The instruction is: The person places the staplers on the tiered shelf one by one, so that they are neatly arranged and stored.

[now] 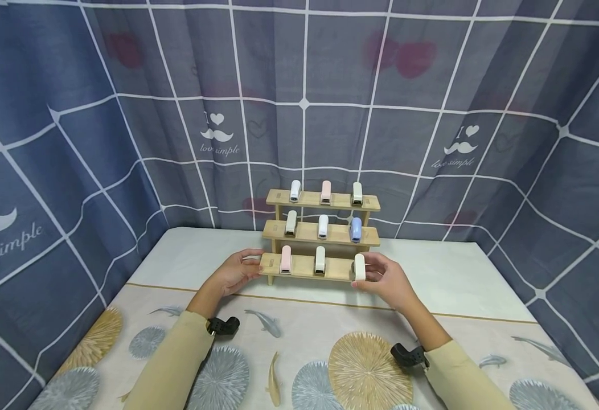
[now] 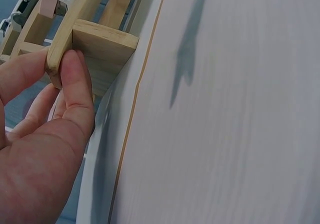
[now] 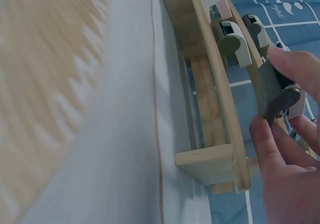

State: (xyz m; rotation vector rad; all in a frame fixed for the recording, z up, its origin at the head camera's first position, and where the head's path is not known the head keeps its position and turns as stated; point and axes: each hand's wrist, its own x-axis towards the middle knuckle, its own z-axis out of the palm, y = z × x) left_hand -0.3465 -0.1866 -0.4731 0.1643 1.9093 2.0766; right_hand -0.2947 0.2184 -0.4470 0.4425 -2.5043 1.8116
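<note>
A three-tier wooden display rack (image 1: 339,267) carries small staplers in rows. My left hand (image 1: 237,273) pinches the left end of its lowest board, thumb on one face and fingers on the other in the left wrist view. At the right end of that board, my right hand (image 1: 389,280) holds a white stapler (image 1: 359,267) between thumb and fingers. Its dark grey underside (image 3: 270,86) shows in the right wrist view. A pink stapler (image 1: 286,260) and a cream stapler (image 1: 320,261) stand on the same board.
On the middle tier are a cream stapler (image 1: 291,223), a white stapler (image 1: 323,226) and a blue stapler (image 1: 356,229). White, pink and cream ones line the top tier. Behind the patterned tablecloth (image 1: 299,336) hangs a blue checked curtain (image 1: 340,136).
</note>
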